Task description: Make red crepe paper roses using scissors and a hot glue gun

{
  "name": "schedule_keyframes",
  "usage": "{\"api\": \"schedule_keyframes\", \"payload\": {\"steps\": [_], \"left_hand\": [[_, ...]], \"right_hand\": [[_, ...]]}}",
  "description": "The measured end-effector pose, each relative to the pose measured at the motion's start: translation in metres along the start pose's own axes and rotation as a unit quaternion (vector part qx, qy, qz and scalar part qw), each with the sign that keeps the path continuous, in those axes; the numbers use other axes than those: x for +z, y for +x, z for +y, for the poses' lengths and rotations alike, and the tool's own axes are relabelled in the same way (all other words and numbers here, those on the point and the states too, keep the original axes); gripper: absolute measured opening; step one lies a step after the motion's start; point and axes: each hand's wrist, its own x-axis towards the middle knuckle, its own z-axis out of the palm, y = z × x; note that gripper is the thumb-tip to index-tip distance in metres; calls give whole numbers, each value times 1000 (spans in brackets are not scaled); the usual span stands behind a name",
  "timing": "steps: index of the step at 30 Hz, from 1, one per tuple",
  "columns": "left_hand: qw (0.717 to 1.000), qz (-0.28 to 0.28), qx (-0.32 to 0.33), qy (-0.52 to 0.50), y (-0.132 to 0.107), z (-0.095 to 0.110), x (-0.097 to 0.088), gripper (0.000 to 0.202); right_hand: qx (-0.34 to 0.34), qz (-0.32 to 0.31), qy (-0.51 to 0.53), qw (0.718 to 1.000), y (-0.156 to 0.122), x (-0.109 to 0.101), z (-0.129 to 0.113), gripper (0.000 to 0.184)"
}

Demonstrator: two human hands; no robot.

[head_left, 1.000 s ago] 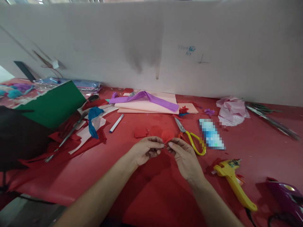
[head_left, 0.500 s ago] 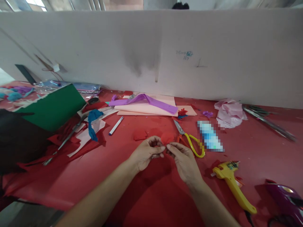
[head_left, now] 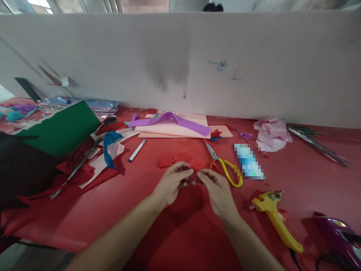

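Toward five o'clock, I have left hand [head_left: 172, 183] and right hand [head_left: 219, 191] pinching a red piece [head_left: 197, 163], seemingly only part-shaped.

View tipped up since second ago; more of dark shape [head_left: 213, 7] above white partition [head_left: 113, 52].
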Motion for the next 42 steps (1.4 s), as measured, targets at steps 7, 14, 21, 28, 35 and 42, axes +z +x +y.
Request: {"api": "schedule_keyframes", "payload": {"steps": [7, 14, 21, 28, 35, 42], "left_hand": [[998, 27, 29, 38, -1, 2, 5, 23], [998, 9, -3, 65, 0, -3, 3, 22], [997, 12, -18, 77, 1, -2, 0, 20], [992, -47, -84, 80, 1, 6, -5, 21], [991, -49, -85, 95, 1, 9, -9, 21], [978, -14, -125, 165, -13, 13, -26, 20]], "right_hand": [[-22, 16, -6, 1000, -1, -3, 2, 12], [29, -18, 80, 996, 0, -2, -3, 11], [43, 29, 66, 996, 2, -3, -1, 11], [54, 34, 67, 996, 1, -3, -3, 8], [54, 23, 50, 997, 1, 0, -4, 9], [-69, 26, -345, 936, -46, -46, -36, 28]]}}
